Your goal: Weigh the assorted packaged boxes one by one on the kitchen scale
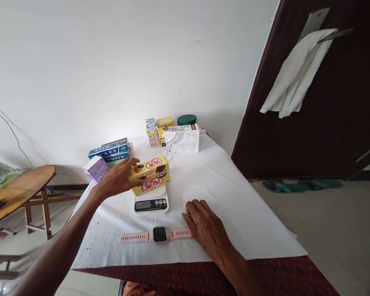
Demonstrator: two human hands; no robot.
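Note:
A yellow snack box (165, 166) with red lettering and cookie pictures sits tilted over the white kitchen scale (136, 209), covering most of its top. My left hand (121, 174) grips the box's left end, with the thumb on the near face and fingers along the top. The scale's display (143, 204) looks dark, and no digits can be read. My right hand (205, 222) rests on the cloth with fingers bent, thumb apart, nothing held. Its thumb side lies beside the strap end of a pink smartwatch (159, 234), stretched flat in front of the scale.
Blue boxes (111, 150) and a purple box (96, 167) lie at the left. A white carton (183, 139), a yellow carton (165, 121), a small box (151, 131) and a green lid (186, 119) stand at the back. White cloth (234, 213) covers the table.

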